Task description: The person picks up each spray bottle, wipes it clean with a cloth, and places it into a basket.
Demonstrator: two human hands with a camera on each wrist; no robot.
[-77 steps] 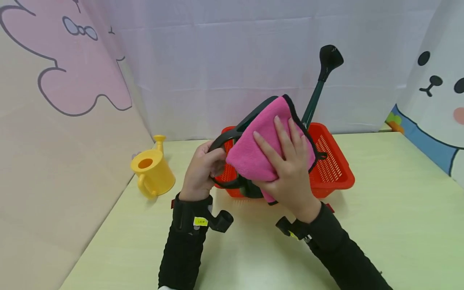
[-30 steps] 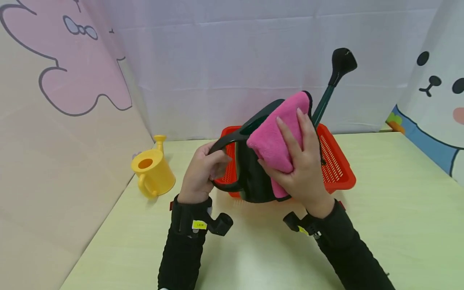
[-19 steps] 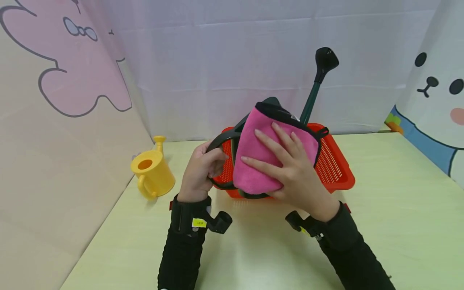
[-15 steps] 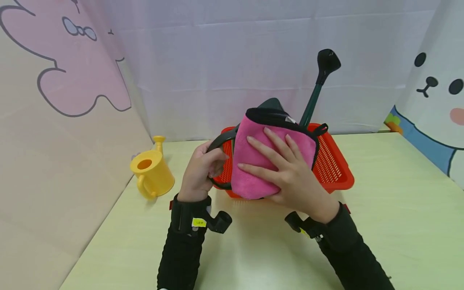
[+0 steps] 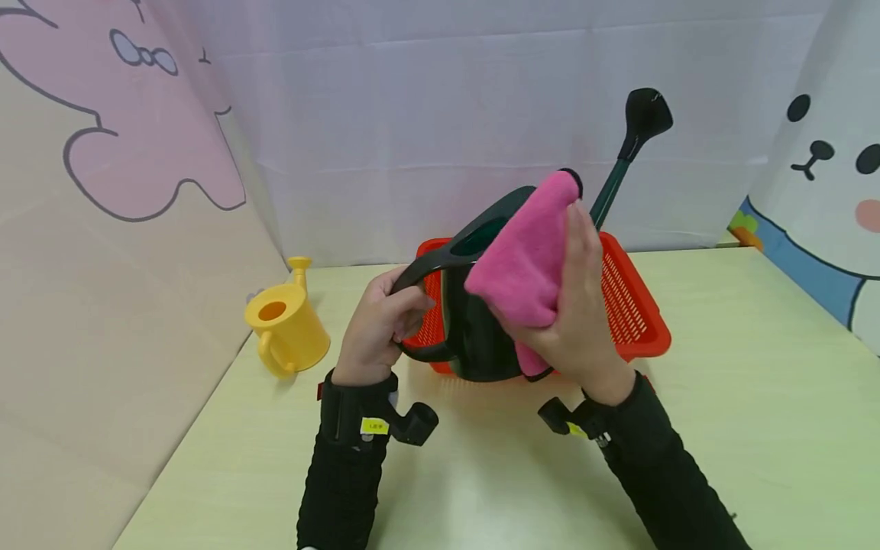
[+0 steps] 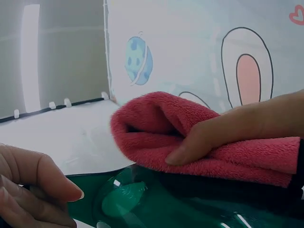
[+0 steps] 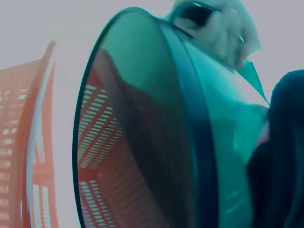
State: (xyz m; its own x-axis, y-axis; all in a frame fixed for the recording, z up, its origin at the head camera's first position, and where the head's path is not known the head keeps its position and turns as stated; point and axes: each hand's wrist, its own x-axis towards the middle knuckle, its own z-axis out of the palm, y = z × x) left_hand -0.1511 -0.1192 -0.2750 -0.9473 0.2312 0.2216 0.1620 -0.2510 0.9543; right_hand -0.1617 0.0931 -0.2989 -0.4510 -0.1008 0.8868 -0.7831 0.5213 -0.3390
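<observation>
While left hand (image 5: 380,324) grips handle (image 5: 428,265) — right (image 5: 584,317) clasps cloth (image 5: 525,260).

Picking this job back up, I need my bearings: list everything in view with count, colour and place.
table: 1, pale yellow-green, under the work
backdrop: 1, whitish, behind the table
cartoon prints: several, pink, white and blue, on the hangings
basket: 1, red, on the table
small watering can: 1, yellow, table's left side
large watering can: 1, dark green and black, before the basket
cloth: 1, pink, black-edged, against the large watering can
left hand: 1, bare, gripping the large watering can
right hand: 1, bare, holding the cloth
sleeves: 2, black, on the forearms
</observation>
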